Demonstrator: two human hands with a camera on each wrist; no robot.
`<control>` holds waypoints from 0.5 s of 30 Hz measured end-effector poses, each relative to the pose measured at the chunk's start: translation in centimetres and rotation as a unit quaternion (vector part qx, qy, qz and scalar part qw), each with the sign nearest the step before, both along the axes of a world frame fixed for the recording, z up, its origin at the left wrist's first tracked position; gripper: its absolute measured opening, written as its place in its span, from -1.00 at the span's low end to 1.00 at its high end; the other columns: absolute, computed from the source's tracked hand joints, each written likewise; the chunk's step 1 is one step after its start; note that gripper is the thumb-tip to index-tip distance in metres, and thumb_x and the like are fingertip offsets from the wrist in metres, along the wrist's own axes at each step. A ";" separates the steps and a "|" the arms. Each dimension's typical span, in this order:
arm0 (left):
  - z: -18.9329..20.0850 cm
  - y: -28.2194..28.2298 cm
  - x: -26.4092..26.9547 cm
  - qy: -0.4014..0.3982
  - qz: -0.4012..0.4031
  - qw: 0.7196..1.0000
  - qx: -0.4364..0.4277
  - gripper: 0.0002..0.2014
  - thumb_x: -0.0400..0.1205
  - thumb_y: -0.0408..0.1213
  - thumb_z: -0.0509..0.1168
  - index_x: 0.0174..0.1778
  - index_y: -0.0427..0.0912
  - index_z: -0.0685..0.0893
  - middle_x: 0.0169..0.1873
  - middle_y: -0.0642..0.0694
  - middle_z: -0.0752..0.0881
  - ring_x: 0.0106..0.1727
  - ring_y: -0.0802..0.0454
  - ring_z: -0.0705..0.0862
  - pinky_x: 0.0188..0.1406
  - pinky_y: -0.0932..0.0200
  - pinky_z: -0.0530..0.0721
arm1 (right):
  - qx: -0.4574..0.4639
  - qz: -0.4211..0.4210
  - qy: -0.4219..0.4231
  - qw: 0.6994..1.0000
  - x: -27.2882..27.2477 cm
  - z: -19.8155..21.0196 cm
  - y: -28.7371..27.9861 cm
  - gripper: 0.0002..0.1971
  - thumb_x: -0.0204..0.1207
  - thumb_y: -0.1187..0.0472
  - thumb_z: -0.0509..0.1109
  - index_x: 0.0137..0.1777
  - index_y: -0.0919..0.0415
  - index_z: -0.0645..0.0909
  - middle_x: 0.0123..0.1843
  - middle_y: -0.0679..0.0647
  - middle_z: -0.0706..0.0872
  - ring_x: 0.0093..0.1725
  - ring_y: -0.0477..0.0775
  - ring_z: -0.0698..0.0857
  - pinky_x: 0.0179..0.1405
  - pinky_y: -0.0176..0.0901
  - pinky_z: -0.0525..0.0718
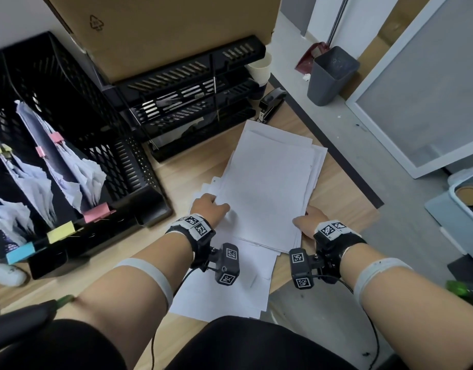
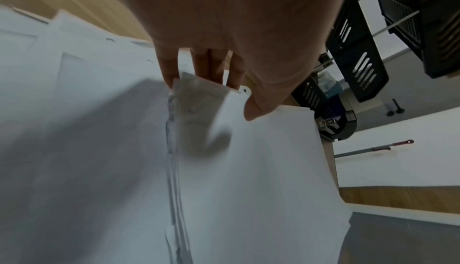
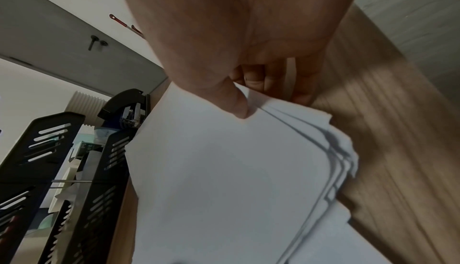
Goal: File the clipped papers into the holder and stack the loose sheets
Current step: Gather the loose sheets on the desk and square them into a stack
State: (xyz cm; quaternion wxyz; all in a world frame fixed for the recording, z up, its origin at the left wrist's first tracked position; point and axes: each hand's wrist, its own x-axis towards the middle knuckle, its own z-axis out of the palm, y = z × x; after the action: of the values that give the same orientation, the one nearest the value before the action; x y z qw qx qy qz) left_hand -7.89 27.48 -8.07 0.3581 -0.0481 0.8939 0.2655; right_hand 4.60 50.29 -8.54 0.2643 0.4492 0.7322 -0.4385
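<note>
A thick stack of loose white sheets (image 1: 270, 182) lies on the wooden table (image 1: 176, 172), held at its near end by both hands. My left hand (image 1: 210, 206) grips the stack's left edge (image 2: 199, 99), thumb on top and fingers underneath. My right hand (image 1: 308, 217) pinches the right near corner (image 3: 251, 107), thumb on top, fingers curled below. More white sheets (image 1: 224, 284) lie flat under and in front of the stack. The black mesh file holder (image 1: 70, 145) at the left holds clipped paper bundles (image 1: 78, 169) with pink, yellow and blue clips.
A black tiered letter tray (image 1: 192, 97) stands behind the stack, under a cardboard box (image 1: 160, 30). A black stapler (image 1: 271, 104) and paper cups (image 1: 259, 68) sit at the table's far right corner. A grey bin (image 1: 331, 76) stands on the floor to the right.
</note>
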 end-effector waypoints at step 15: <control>0.4 0.7 -0.1 -0.098 0.066 0.988 0.099 -0.58 0.37 0.04 0.54 0.01 -0.15 0.74 -0.04 -0.13 0.83 0.00 -0.19 0.82 0.10 -0.17 0.81 | -0.018 0.018 -0.011 1.000 0.4 -0.4 0.7 -0.49 0.46 0.21 0.26 0.45 0.20 0.42 0.31 0.18 0.64 0.20 0.20 0.66 0.28 0.03 0.63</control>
State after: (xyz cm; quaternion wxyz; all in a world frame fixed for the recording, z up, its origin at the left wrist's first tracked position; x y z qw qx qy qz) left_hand -7.97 28.14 -7.71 0.4282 -0.0975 0.8188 0.3697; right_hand 4.97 51.01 -8.96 0.2882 0.4362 0.7290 -0.4419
